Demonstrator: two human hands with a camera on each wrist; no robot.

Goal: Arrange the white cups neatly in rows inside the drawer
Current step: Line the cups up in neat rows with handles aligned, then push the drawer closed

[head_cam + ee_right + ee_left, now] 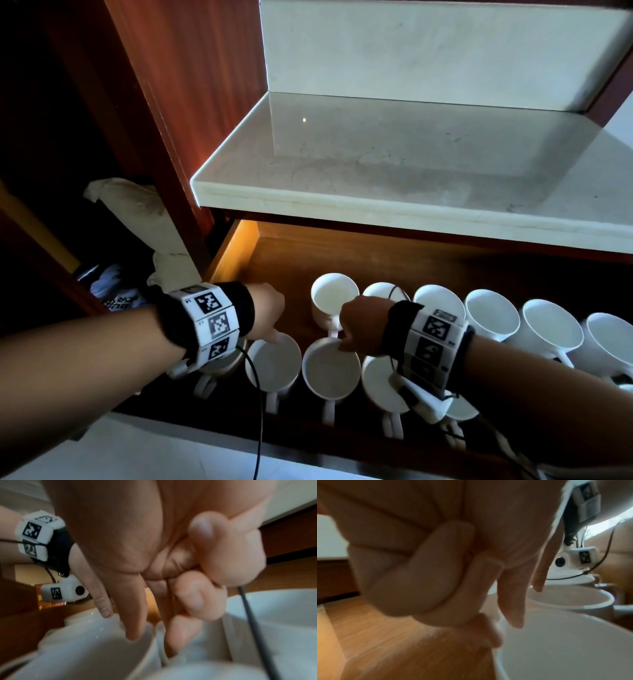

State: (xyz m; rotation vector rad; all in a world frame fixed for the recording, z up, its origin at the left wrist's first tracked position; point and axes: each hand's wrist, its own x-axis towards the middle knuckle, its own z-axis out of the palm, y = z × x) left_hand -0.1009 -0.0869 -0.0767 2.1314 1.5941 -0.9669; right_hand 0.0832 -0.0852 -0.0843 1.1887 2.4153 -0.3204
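Several white cups stand in the open wooden drawer (411, 263), in a front row and a back row. My left hand (274, 337) pinches the far rim of the front-row cup (274, 365) near the drawer's left end. The left wrist view shows my left hand (505, 634) with the thumb inside that cup (565, 649) and a finger outside. My right hand (342, 344) pinches the rim of the neighbouring front cup (330, 370). In the right wrist view my right hand (154, 638) has its thumb inside this cup (85, 655).
One cup (334, 294) stands alone at the back left, and more cups (491, 317) line up towards the right. A pale stone countertop (376, 164) overhangs the drawer's back. An open dark cabinet with crumpled cloth (130, 202) lies to the left. Bare drawer floor shows behind the cups.
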